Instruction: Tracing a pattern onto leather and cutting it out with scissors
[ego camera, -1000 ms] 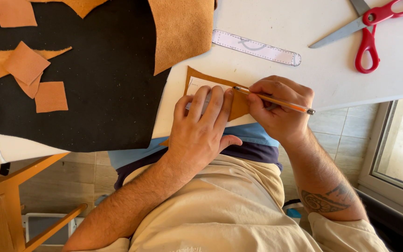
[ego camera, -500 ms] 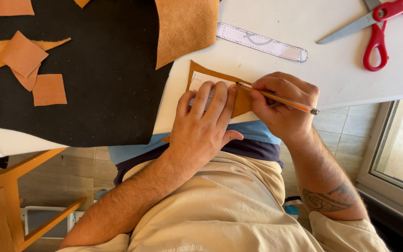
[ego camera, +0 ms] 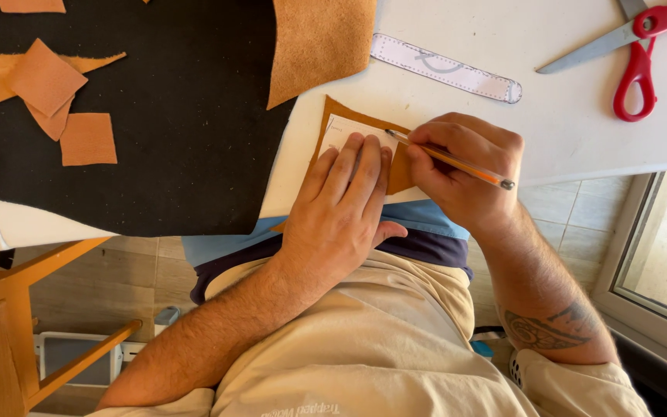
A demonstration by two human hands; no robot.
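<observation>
My left hand (ego camera: 343, 202) lies flat, fingers together, pressing a white paper template (ego camera: 339, 131) onto a tan leather piece (ego camera: 332, 112) at the white table's near edge. My right hand (ego camera: 465, 166) grips a thin pencil (ego camera: 457, 162), its tip touching the template's right edge just beside my left fingertips. Most of the template and leather is hidden under my two hands.
A large tan leather sheet (ego camera: 318, 42) and several small leather squares (ego camera: 44, 77) lie on a black mat (ego camera: 187, 139). A clear ruler (ego camera: 445, 68) and red-handled scissors (ego camera: 634, 46) rest on the white table (ego camera: 573, 116). A wooden chair (ego camera: 9, 324) stands lower left.
The view has shifted slightly. My hands stay in place on the leather; the pencil tip has crept a little along the template's edge.
</observation>
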